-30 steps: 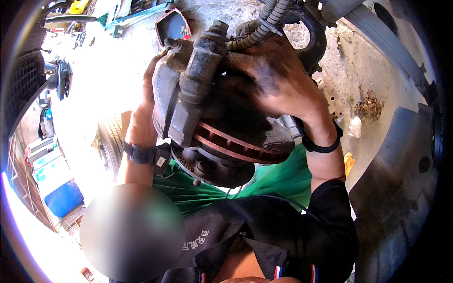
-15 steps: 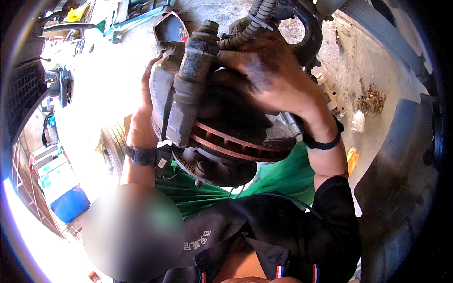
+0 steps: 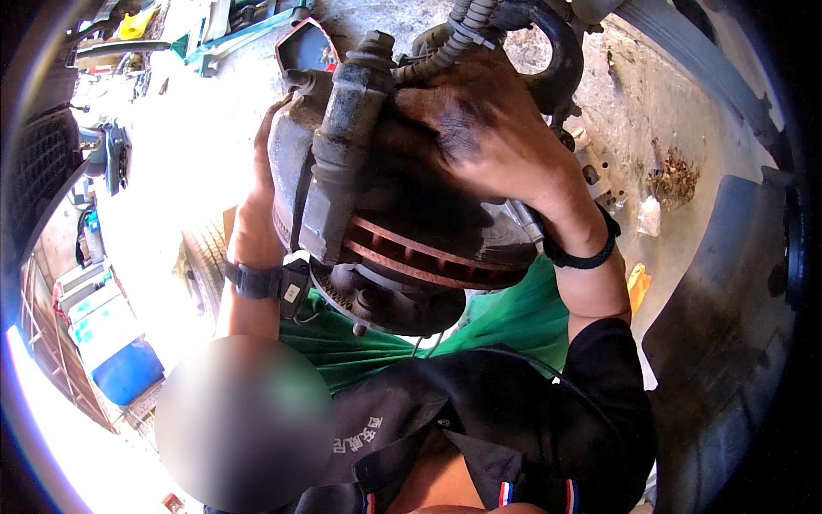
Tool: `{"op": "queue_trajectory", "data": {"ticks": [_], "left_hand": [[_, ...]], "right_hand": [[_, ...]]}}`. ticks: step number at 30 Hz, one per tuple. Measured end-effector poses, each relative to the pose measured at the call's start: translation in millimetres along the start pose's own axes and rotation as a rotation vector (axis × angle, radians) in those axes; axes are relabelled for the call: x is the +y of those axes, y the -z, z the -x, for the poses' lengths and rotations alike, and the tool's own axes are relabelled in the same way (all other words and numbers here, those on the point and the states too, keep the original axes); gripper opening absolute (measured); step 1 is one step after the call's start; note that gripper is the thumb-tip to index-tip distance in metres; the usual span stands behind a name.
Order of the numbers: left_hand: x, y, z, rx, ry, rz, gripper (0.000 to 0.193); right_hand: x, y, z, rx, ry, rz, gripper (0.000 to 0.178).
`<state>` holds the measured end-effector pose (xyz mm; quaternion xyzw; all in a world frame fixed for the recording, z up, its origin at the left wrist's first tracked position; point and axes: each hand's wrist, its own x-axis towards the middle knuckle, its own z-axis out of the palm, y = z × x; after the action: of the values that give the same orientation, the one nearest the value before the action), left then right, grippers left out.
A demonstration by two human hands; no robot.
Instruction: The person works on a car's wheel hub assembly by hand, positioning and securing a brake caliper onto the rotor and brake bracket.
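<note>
In front of me is a grey, dirty brake caliper (image 3: 330, 184) seated over the rusty edge of a brake disc (image 3: 428, 257). The wheel hub (image 3: 377, 304) with its studs shows below the disc. My left hand (image 3: 265, 158) is wrapped along the caliper's outer left side, its fingertips mostly hidden behind it. From the right, my right hand (image 3: 488, 128), blackened with grease, reaches over the disc to the caliper's inner side. Its fingers curl around there, largely out of sight in shadow. A ribbed hose (image 3: 467, 30) runs just above the right knuckles.
A curved dark suspension arm (image 3: 565, 60) stands beyond my right hand. Dark bodywork (image 3: 728, 291) lines the right side. A tyre (image 3: 204, 257) and a blue box (image 3: 127, 373) are at left. An open-topped, red-rimmed tray (image 3: 306, 50) lies on the floor behind the caliper.
The caliper's upper end has shifted very slightly left and away from me, with my left hand moving along. My right hand keeps nearly the same place.
</note>
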<state>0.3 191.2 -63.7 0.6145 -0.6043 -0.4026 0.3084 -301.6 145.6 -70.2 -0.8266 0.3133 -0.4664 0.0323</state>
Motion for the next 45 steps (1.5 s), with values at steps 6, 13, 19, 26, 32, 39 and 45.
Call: {"op": "queue_trajectory", "data": {"ticks": [6, 13, 19, 26, 32, 39, 45], "left_hand": [[1, 5, 2, 0.022, 0.005, -0.001, 0.031], [-1, 9, 9, 0.032, 0.017, -0.012, 0.032], [0, 3, 5, 0.011, 0.014, -0.014, 0.032], [1, 6, 0, 0.021, 0.007, -0.012, 0.033], [-6, 9, 9, 0.031, 0.027, -0.016, 0.033], [-6, 7, 7, 0.022, 0.018, -0.026, 0.034], [-6, 6, 8, 0.035, 0.017, -0.025, 0.034]], "right_hand": [[2, 2, -1, -0.075, -0.014, -0.055, 0.036], [2, 1, -3, -0.03, -0.003, -0.055, 0.036], [6, -6, 4, -0.009, 0.005, -0.021, 0.035], [4, 7, 7, -0.164, -0.019, -0.063, 0.043], [2, 2, 2, -0.144, -0.047, 0.022, 0.046], [4, -4, 4, -0.077, -0.011, 0.009, 0.041], [6, 0, 6, -0.051, -0.014, -0.063, 0.034]]}}
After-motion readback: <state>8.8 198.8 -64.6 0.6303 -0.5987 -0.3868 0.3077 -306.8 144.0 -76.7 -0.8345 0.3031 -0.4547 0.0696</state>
